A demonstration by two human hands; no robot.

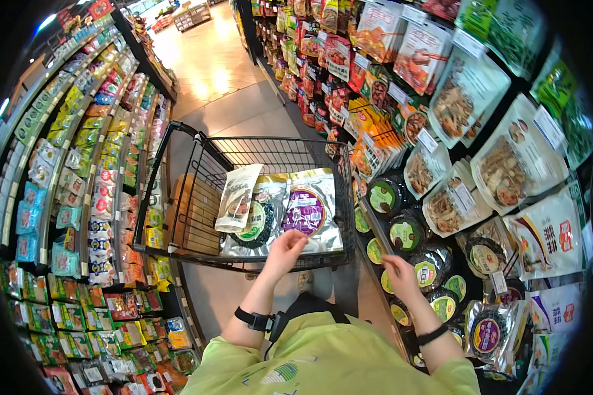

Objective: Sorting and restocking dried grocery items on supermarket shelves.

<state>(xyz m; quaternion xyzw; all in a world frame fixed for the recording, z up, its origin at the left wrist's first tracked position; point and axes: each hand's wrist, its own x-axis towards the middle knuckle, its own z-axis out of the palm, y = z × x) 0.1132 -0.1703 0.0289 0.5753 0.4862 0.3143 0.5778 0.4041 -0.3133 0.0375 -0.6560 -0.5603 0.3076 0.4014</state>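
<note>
A black wire shopping cart stands in front of me. In it lie a silvery pouch with a purple round label, a clear-fronted pouch of dark dried food with a green label, and a smaller white pouch on top. My left hand is above the cart's near rim, fingers curled, its tips overlapping the purple-labelled pouch; contact is unclear. My right hand is at the right shelf's edge, fingers loosely bent and apart with nothing visible in them. Round dark packs with green labels lie beside it.
Hanging pouches of dried mushrooms and red seasoning packets line the right shelving. On the left, curved shelves hold rows of colourful snack packets. A tiled aisle floor runs ahead, with a display bin far off.
</note>
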